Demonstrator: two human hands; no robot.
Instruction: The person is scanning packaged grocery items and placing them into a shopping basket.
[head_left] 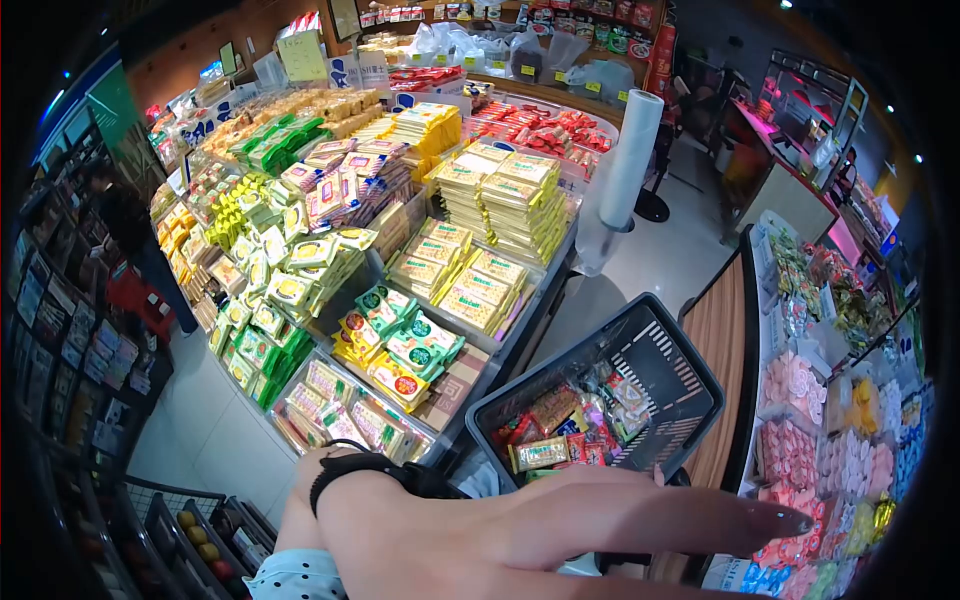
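Observation:
My left hand (590, 520) reaches across the bottom of the view, very near the camera, its fingers stretched out to the right and holding nothing visible. A black band (370, 470) circles its wrist, above a white sleeve with dark dots (300, 575). Just beyond it, a grey plastic shopping basket (690, 385) tilts, with several wrapped snacks inside, among them a packet of biscuits (540, 454). At the basket's near rim a bit of my right hand (655, 476) seems to show; the left hand covers the rest, so its grip is hidden.
A display stand (510, 355) piled with packaged biscuits fills the left and middle. A plastic-bag roll (632, 155) stands at its right corner. Bagged sweets (790, 450) line a wood-edged counter on the right. A person in dark clothes (135, 225) stands at far left.

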